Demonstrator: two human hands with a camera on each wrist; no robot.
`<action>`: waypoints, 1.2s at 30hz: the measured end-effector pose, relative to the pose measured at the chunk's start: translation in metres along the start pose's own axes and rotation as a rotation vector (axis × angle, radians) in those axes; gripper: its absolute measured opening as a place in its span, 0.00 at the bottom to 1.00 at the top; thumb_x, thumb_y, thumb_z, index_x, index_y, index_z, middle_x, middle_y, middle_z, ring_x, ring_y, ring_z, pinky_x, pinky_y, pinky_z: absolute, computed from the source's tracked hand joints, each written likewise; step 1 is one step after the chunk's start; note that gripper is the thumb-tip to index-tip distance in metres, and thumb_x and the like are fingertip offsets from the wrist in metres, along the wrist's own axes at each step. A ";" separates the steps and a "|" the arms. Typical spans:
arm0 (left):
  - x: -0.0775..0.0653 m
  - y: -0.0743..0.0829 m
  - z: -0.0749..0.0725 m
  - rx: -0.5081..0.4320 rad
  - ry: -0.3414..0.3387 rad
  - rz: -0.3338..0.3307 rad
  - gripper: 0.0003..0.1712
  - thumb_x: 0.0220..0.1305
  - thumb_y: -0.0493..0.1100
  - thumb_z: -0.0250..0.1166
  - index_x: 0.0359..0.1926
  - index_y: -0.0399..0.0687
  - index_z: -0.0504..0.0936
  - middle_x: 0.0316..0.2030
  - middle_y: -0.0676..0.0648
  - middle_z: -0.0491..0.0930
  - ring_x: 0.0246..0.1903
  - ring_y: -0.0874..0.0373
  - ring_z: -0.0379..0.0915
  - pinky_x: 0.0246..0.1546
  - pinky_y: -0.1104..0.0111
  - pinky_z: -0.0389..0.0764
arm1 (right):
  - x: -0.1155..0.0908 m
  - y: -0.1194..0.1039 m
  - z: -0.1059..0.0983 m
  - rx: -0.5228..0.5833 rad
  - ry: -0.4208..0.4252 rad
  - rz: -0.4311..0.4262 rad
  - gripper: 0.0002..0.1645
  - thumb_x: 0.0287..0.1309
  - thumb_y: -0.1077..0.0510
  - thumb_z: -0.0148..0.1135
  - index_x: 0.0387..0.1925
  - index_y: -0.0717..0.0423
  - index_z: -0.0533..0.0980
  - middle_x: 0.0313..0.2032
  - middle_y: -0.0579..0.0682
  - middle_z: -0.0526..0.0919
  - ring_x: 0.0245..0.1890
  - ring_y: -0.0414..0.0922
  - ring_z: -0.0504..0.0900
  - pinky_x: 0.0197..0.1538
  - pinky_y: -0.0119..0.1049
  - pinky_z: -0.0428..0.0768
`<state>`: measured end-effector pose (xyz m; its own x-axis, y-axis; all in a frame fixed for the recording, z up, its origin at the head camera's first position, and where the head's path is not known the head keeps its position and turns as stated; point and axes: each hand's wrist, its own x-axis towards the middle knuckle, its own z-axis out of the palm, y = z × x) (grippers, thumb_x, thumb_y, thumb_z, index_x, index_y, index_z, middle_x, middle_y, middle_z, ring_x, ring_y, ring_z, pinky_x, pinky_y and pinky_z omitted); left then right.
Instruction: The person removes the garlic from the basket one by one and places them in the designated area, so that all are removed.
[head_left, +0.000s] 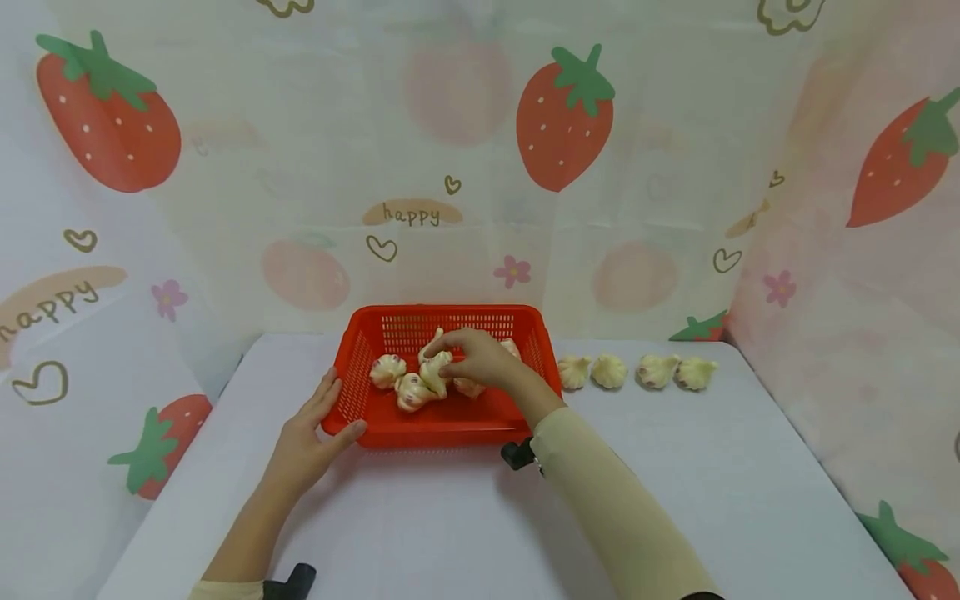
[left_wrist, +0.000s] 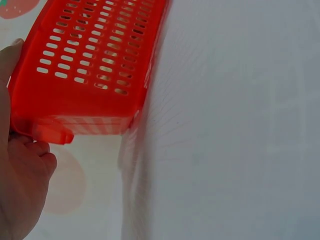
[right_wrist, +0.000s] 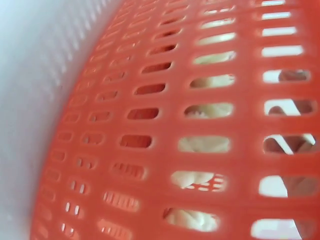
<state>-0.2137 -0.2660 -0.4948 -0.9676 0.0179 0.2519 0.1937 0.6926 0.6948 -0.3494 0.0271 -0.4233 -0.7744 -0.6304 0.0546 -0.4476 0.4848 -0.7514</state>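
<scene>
A red plastic basket [head_left: 442, 429] with slotted walls stands on the table and holds several garlic bulbs. My left hand [head_left: 303, 446] grips its left end, thumb over the front corner; in the left wrist view fingers [left_wrist: 40, 150] curl beneath the rim. My right hand [head_left: 480, 358] reaches over into the basket, its thumb and fingertips around a pale garlic bulb [head_left: 433, 377]. Close beside that one lie a garlic bulb [head_left: 411, 393] and another garlic bulb [head_left: 387, 371]. Further bulbs are partly hidden behind the right hand. Through the slots of the basket wall [right_wrist: 165, 125], the right wrist view shows pale bulbs.
Right of the basket, several garlic bulbs line the back of the white table [head_left: 750, 467], among them a garlic bulb [head_left: 609, 372] and the outermost garlic bulb [head_left: 696, 374]. A strawberry-print cloth [head_left: 465, 167] hangs behind and at both sides.
</scene>
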 end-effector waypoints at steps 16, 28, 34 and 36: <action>-0.002 0.001 0.002 0.000 -0.007 -0.010 0.53 0.64 0.61 0.71 0.81 0.51 0.56 0.81 0.53 0.48 0.80 0.43 0.46 0.70 0.38 0.64 | 0.006 0.025 0.013 0.057 -0.068 0.101 0.20 0.61 0.63 0.72 0.54 0.44 0.86 0.50 0.51 0.83 0.22 0.44 0.71 0.27 0.31 0.76; -0.006 0.000 0.002 -0.004 0.001 0.011 0.51 0.65 0.59 0.70 0.80 0.47 0.56 0.81 0.54 0.48 0.80 0.43 0.46 0.70 0.38 0.64 | 0.019 0.031 0.027 -0.276 -0.089 -0.111 0.26 0.57 0.58 0.76 0.58 0.43 0.83 0.58 0.41 0.83 0.59 0.45 0.74 0.64 0.42 0.74; -0.003 0.002 0.000 -0.007 0.002 0.016 0.51 0.65 0.59 0.70 0.80 0.47 0.56 0.81 0.53 0.48 0.80 0.44 0.46 0.70 0.38 0.64 | 0.021 0.024 0.026 -0.439 -0.094 -0.161 0.23 0.59 0.53 0.75 0.57 0.42 0.84 0.57 0.37 0.84 0.64 0.45 0.72 0.71 0.48 0.66; -0.003 0.001 0.000 -0.006 0.004 0.020 0.51 0.65 0.58 0.71 0.80 0.47 0.56 0.81 0.53 0.48 0.80 0.44 0.46 0.70 0.38 0.64 | 0.021 0.024 0.027 -0.448 -0.091 -0.158 0.21 0.59 0.52 0.75 0.55 0.42 0.84 0.56 0.38 0.84 0.63 0.44 0.72 0.71 0.48 0.66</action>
<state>-0.2107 -0.2654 -0.4945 -0.9629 0.0293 0.2684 0.2143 0.6875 0.6938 -0.3643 0.0095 -0.4576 -0.6479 -0.7583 0.0721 -0.7208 0.5798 -0.3798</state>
